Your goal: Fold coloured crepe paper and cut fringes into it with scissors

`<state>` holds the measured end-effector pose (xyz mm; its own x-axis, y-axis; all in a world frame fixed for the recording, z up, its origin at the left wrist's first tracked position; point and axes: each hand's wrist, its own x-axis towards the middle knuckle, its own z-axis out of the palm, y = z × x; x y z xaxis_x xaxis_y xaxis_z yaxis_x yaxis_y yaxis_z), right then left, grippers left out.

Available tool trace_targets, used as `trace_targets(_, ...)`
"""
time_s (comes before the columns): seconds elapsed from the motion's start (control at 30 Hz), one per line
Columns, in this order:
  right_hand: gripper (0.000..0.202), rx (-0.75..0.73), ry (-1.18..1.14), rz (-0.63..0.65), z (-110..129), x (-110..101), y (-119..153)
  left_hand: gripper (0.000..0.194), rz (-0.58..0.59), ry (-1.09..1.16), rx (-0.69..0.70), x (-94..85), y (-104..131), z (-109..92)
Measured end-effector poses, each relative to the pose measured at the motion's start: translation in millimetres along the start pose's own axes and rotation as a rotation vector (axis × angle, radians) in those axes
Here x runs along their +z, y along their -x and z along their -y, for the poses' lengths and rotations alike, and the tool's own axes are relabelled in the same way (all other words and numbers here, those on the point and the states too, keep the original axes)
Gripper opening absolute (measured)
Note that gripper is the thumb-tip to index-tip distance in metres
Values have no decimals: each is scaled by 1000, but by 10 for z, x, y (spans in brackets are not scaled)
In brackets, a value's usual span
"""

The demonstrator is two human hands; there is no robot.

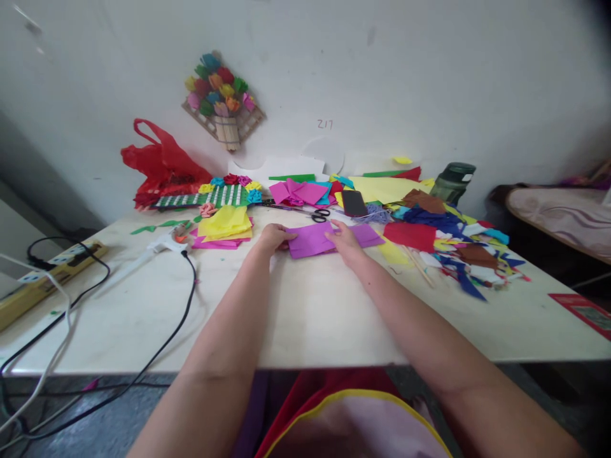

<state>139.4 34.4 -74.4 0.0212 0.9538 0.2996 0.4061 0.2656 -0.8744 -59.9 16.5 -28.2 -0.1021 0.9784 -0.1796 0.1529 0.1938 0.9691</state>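
A strip of purple crepe paper [309, 240] lies low over the middle of the white table, folded or stacked in layers. My left hand [275, 237] pinches its left end, thumb on top. Farther right, my right hand [345, 245] grips the same paper from the near side; part of the purple sheet extends beyond it. Just behind the paper are black-handled scissors [319, 216] and a dark phone [354, 203]. Yellow paper pieces [225, 222] sit on pink sheets to the left of my left hand.
On the left lie a glue gun [169, 242] with a black cord and a yellow power strip [57, 273]. A red plastic bag [165, 159] stands at the back left. Coloured scraps [470, 254] cover the right side, near a dark green bottle [452, 181].
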Motion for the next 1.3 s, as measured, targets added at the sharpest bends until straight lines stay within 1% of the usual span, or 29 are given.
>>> trace_targets(0.1,53,81,-104,-28,15,-2,23,27,-35,-67,38,-27,-12,10)
trace_targets(0.2,51,84,-158,-35,8,2,17,21,-7,-23,25,-72,-28,16)
trace_targets(0.27,50,80,-174,-40,-9,8,4,22,-16,-33,43,-99,-51,33)
trace_targets(0.37,47,81,-177,-50,-34,17,-5,28,-69,-128,130,-118,-94,81)
trace_targets(0.47,42,107,-187,-39,-44,19,3,24,-96,-179,214,-116,-120,127)
trace_targets(0.57,37,122,-168,-38,-42,13,18,21,-109,-191,230,-110,-115,142)
trace_targets(0.7,30,84,-67,-57,7,4,55,21,-117,-202,210,-111,-93,133)
trace_targets(0.83,30,90,43,-36,120,1,118,21,-116,-225,205,-117,-105,141)
trace_targets(1.0,26,-57,279,-48,231,-25,180,24,-145,-297,209,-124,-114,146)
trace_targets(1.17,26,-13,544,-44,306,-63,221,24,-153,-377,210,-112,-63,106)
trace_targets(1.3,28,-28,624,16,313,-66,217,24,-185,-473,217,-108,-93,109)
